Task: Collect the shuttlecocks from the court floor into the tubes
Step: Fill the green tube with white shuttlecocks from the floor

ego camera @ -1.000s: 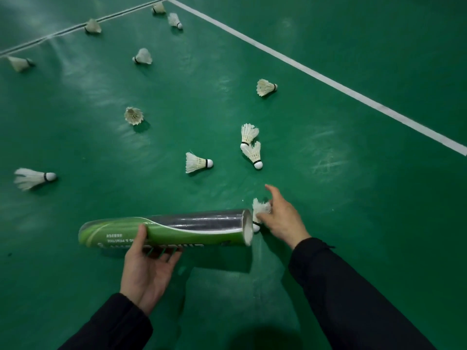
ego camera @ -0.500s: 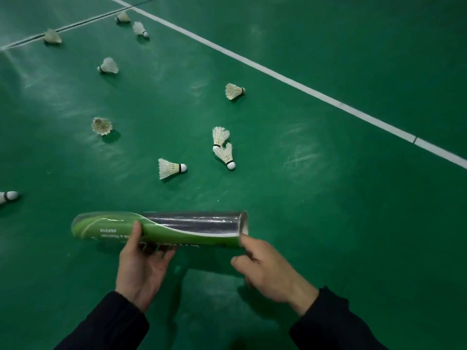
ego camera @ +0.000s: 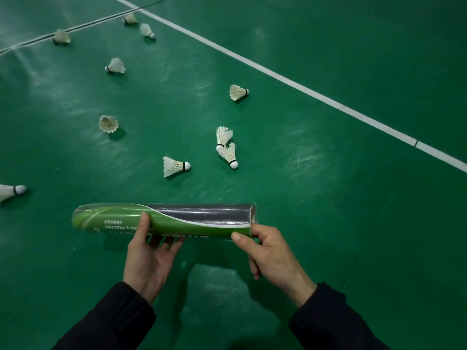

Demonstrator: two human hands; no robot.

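The tube (ego camera: 164, 221) is held level above the court floor (ego camera: 328, 210), lengthwise left to right, its open end to the right. Its casing is green with a silver band along the upper side.

The left hand (ego camera: 149, 258) grips the tube from below near its middle, thumb curled over the near side and fingers wrapped underneath. The right hand (ego camera: 273, 258) grips the open end, thumb pressed on the green casing and fingers curled round the rim; what lies inside the tube cannot be told. Both sleeves are dark.

Shuttlecocks lie scattered on the floor beyond the tube. The nearest shuttlecock (ego camera: 174, 166) lies on its side, cork to the right. Just right of it, a pair (ego camera: 226, 146) lies touching, one cork against the other's feathers. A fourth (ego camera: 238, 92) lies farther off toward the white line (ego camera: 316, 93). One (ego camera: 108, 124) lies with its feathers facing the camera, to the left. Another (ego camera: 10, 191) is cut by the left frame edge. Four more (ego camera: 115, 66) lie at the far left, two of them near a thin dark line that crosses the white one.
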